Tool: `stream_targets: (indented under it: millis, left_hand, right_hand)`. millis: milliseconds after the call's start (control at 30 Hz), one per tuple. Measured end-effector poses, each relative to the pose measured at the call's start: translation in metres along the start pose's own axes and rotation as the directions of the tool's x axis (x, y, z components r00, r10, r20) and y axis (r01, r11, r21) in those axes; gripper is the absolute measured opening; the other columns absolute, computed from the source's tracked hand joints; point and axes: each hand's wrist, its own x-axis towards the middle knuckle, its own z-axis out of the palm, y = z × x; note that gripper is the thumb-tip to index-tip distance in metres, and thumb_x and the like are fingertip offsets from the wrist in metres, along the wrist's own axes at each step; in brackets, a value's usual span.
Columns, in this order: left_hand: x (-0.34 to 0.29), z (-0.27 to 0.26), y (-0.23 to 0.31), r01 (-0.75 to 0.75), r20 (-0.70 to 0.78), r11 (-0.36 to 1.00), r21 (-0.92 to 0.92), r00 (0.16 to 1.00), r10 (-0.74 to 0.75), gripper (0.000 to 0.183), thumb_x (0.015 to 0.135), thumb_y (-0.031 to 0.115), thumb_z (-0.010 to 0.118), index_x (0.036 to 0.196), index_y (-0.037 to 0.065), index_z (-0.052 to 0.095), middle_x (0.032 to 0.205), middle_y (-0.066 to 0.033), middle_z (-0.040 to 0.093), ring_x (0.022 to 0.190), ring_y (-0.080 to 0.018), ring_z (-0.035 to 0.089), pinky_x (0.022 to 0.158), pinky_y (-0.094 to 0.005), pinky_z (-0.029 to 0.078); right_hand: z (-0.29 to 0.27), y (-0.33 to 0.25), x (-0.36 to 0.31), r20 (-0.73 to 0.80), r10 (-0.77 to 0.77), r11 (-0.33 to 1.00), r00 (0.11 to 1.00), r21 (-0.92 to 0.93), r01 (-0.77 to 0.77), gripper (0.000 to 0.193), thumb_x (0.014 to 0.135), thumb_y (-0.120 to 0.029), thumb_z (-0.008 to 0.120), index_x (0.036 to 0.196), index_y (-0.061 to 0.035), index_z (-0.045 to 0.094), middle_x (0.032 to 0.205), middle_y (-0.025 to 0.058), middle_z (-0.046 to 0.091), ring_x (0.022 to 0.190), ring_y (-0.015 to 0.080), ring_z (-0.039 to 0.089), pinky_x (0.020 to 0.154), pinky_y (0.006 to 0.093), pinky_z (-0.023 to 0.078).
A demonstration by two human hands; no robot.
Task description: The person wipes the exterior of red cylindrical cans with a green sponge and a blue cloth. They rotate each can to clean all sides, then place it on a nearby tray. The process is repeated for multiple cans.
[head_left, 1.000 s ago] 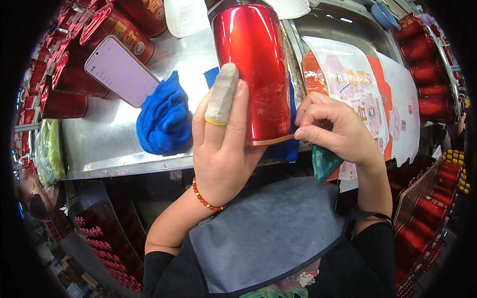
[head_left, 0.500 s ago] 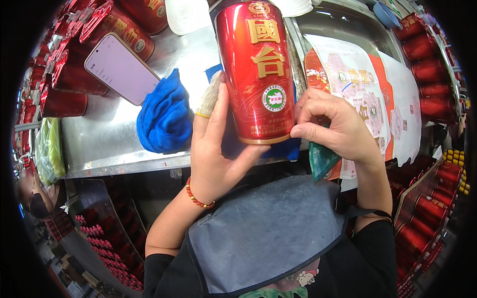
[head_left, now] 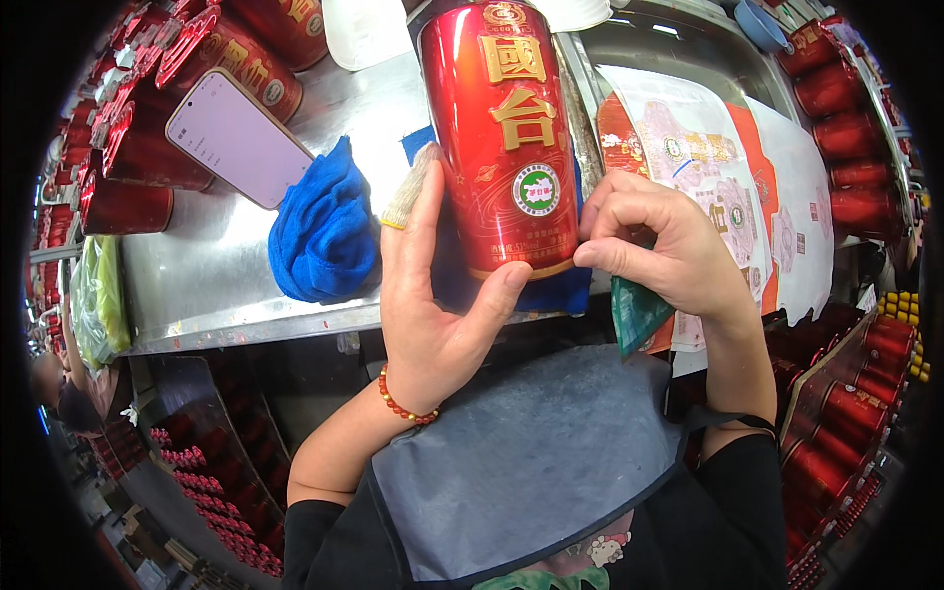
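Observation:
A red liquor bottle (head_left: 497, 211) with raised gold characters and a round green-and-white badge lies in front of me over a blue cloth; its top is cut off by the upper edge. My left hand (head_left: 428, 295) grips it, the fingers along its left side and the thumb at its bottom rim. One finger wears a knitted finger cover (head_left: 405, 192). At the bottle's lower right side, my right hand (head_left: 644, 241) is closed on a green, flat, triangular scraper (head_left: 637, 313), whose wide part hangs below the fingers. The fingertips come close to the bottle; whether they touch it I cannot tell.
A crumpled blue cloth (head_left: 324, 231) and a phone (head_left: 239, 138) with a lit screen lie left on the metal table (head_left: 187, 295). Printed sheets (head_left: 703, 147) lie right. More red bottles (head_left: 128, 202) stand left, others (head_left: 846, 138) right. A blue bowl (head_left: 762, 28) sits far right.
The bottle has turned a little, its characters and badge shifting left and slightly up. My left thumb has moved up onto its bottom rim. The right hand has barely moved.

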Motion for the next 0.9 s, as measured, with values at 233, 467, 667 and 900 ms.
stream_targets:
  millis: [233, 467, 667, 900]
  left_hand:
    - [0.006, -0.002, 0.009, -0.080, 0.049, 0.983, 0.164, 0.996, 0.073, 0.105, 0.081, 0.031, 0.087, 0.159, -0.006, 0.026, 0.159, -0.0275, 0.032, 0.148, -0.0405, 0.033, 0.121, -0.0463, 0.028]
    - [0.009, 0.004, 0.010, -0.066, 0.033, 0.982, 0.177, 0.998, 0.061, 0.102, 0.085, 0.023, 0.084, 0.162, -0.001, 0.022, 0.164, -0.0206, 0.024, 0.149, -0.0322, 0.036, 0.119, -0.0441, 0.037]
    - [0.010, 0.001, 0.015, -0.159, 0.048, 0.950, 0.270, 0.987, 0.151, 0.118, 0.075, 0.036, 0.094, 0.162, 0.000, 0.022, 0.163, -0.0203, 0.029, 0.146, -0.0332, 0.039, 0.118, -0.0434, 0.036]
    - [0.013, 0.000, 0.010, -0.236, 0.056, 0.849, 0.473, 0.970, 0.238, 0.103, 0.067, 0.037, 0.094, 0.151, -0.001, 0.048, 0.157, -0.0191, 0.045, 0.135, -0.0354, 0.046, 0.113, -0.0437, 0.035]
  right_hand:
    - [-0.002, -0.006, -0.005, -0.016, -0.002, 0.999, 1.000, 0.033, 0.003, 0.016, 0.089, -0.008, 0.077, 0.079, -0.0025, 0.065, 0.091, 0.0059, 0.062, 0.087, 0.0144, 0.058, 0.080, 0.0284, 0.045]
    - [-0.004, -0.005, -0.006, -0.006, 0.058, 0.997, 0.998, 0.046, -0.057, 0.014, 0.089, -0.008, 0.077, 0.082, -0.0022, 0.066, 0.092, 0.0054, 0.063, 0.087, 0.0138, 0.059, 0.077, 0.0277, 0.045]
    - [0.002, 0.010, -0.004, -0.033, -0.035, 0.999, 0.999, -0.017, 0.034, 0.016, 0.088, -0.009, 0.079, 0.081, -0.0022, 0.066, 0.093, 0.0035, 0.063, 0.084, 0.0112, 0.057, 0.073, 0.0256, 0.045]
    - [0.001, 0.004, -0.003, -0.011, 0.066, 0.997, 0.998, 0.052, -0.065, 0.016, 0.086, -0.008, 0.081, 0.080, -0.0031, 0.066, 0.090, 0.0032, 0.062, 0.083, 0.0122, 0.057, 0.075, 0.0266, 0.044]
